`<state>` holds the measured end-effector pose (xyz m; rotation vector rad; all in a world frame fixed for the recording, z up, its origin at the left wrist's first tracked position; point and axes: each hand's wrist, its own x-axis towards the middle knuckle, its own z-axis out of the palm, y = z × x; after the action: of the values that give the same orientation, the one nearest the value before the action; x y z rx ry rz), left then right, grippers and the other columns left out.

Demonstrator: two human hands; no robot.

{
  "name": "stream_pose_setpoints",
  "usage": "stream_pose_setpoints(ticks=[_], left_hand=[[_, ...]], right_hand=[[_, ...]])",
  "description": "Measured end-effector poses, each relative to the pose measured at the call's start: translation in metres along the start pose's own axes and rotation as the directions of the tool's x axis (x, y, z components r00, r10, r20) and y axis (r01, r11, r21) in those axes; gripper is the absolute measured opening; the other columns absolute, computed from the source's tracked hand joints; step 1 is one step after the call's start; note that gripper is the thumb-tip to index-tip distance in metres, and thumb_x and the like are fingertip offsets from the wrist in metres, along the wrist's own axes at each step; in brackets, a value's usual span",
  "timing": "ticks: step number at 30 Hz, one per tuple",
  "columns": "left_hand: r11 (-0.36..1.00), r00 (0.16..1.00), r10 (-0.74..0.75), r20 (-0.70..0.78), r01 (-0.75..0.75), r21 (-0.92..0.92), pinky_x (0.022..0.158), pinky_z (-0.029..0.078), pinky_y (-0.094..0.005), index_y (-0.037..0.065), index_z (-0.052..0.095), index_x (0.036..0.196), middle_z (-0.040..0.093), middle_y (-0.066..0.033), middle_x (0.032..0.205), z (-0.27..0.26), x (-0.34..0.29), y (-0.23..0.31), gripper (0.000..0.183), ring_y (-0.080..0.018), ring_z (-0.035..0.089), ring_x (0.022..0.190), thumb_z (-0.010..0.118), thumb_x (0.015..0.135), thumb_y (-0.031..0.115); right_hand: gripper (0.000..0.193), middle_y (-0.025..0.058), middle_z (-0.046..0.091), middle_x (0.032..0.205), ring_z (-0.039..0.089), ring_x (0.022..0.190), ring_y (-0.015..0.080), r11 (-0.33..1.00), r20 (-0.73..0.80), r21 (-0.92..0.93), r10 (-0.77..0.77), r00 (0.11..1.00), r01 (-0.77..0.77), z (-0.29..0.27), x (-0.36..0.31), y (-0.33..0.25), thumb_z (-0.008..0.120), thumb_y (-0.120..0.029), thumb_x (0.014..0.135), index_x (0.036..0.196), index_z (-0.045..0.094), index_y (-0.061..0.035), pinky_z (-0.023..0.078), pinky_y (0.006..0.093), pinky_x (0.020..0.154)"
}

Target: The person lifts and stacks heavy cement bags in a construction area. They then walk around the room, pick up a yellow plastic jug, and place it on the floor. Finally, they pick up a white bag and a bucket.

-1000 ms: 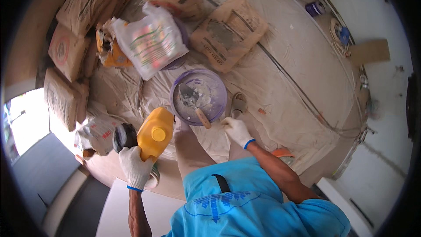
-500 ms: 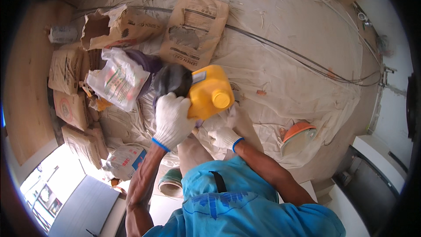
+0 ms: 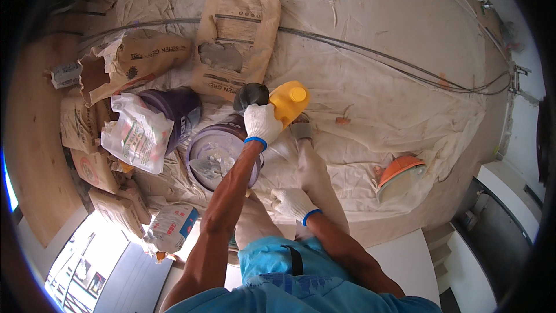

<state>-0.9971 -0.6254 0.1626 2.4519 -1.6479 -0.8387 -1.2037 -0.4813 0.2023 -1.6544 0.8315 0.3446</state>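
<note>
My left hand (image 3: 263, 123), in a white knit glove with a blue cuff, grips a yellow plastic jug (image 3: 289, 104) with a yellow screw cap. A black rounded thing (image 3: 251, 97) sits against the same hand; whether the fingers hold it too is hidden. Below and left of that hand stands a purple bucket (image 3: 194, 165) with greyish residue inside, partly covered by my forearm. My right hand (image 3: 293, 204), gloved alike, rests by my right leg with its fingers curled in; anything inside them is hidden.
A second purple bucket (image 3: 188, 107) stands left, with a white plastic bag (image 3: 139, 133) over it. An open paper sack (image 3: 147, 58), a flattened paper sack (image 3: 237, 40) and stacked sacks (image 3: 90, 168) lie around. Black cables (image 3: 370, 61) cross the sheeted floor. An orange bowl (image 3: 399, 171) lies right.
My left hand has carried the jug and the black thing forward and slightly right, and the near purple bucket now shows. My right hand has dropped a little nearer me. The view has shifted.
</note>
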Motion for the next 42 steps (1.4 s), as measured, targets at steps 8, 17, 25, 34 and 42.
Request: stream_pose_setpoints(ticks=[8, 17, 25, 34, 42], left_hand=[[0.961, 0.964, -0.267, -0.017, 0.265, -0.082, 0.077, 0.055, -0.0481, 0.004, 0.074, 0.085, 0.071, -0.0215, 0.079, 0.083, 0.027, -0.011, 0.036, -0.0402, 0.069, 0.08, 0.078, 0.07, 0.037], [0.905, 0.912, -0.411, 0.01, 0.409, -0.118, 0.082, 0.054, -0.0484, 0.003, 0.074, 0.088, 0.071, -0.0229, 0.082, 0.141, 0.041, -0.04, 0.034, -0.0412, 0.069, 0.085, 0.075, 0.068, 0.03], [0.905, 0.91, -0.416, 0.004, 0.414, -0.101, 0.08, 0.053, -0.0491, 0.004, 0.074, 0.084, 0.072, -0.0222, 0.081, 0.169, 0.024, -0.078, 0.036, -0.041, 0.068, 0.081, 0.079, 0.074, 0.038], [0.934, 0.937, -0.349, 0.019, 0.349, -0.071, 0.085, 0.051, -0.0489, 0.005, 0.068, 0.097, 0.07, -0.0172, 0.096, 0.162, 0.008, -0.073, 0.03, -0.0378, 0.066, 0.092, 0.076, 0.074, 0.021], [0.951, 0.942, -0.277, -0.188, 0.242, -0.193, 0.082, 0.05, -0.0502, 0.004, 0.063, 0.104, 0.066, -0.0178, 0.099, 0.13, -0.015, -0.05, 0.033, -0.0389, 0.063, 0.096, 0.075, 0.075, 0.015]], right_hand=[[0.02, 0.019, 0.07, 0.09, 0.067, 0.086, 0.041, 0.992, -0.014, 0.069, 0.109, 0.994, -0.108, -0.016, 0.002, 0.009, 0.07, -0.026, 0.088, 0.095, 0.065, -0.0076, 0.051, 0.0499, 0.073], [0.02, 0.0176, 0.07, 0.087, 0.067, 0.08, 0.0398, 0.99, 0.003, -0.021, 0.143, 0.99, -0.143, -0.032, 0.002, 0.011, 0.071, -0.028, 0.088, 0.092, 0.065, -0.0089, 0.051, 0.052, 0.069], [0.022, 0.02, 0.071, 0.091, 0.068, 0.086, 0.0405, 0.991, 0.051, 0.022, 0.134, 0.99, -0.135, -0.04, 0.007, 0.011, 0.067, -0.026, 0.089, 0.1, 0.065, -0.007, 0.052, 0.0526, 0.075], [0.021, 0.0191, 0.071, 0.091, 0.068, 0.086, 0.0397, 0.985, 0.097, -0.036, 0.171, 0.98, -0.168, -0.034, 0.014, 0.01, 0.072, -0.027, 0.089, 0.096, 0.067, -0.0077, 0.052, 0.0485, 0.073], [0.024, 0.021, 0.071, 0.094, 0.068, 0.091, 0.0429, 0.99, 0.134, -0.029, 0.137, 0.981, -0.135, -0.022, 0.016, 0.015, 0.067, -0.03, 0.09, 0.099, 0.069, -0.0074, 0.052, 0.0525, 0.078]])
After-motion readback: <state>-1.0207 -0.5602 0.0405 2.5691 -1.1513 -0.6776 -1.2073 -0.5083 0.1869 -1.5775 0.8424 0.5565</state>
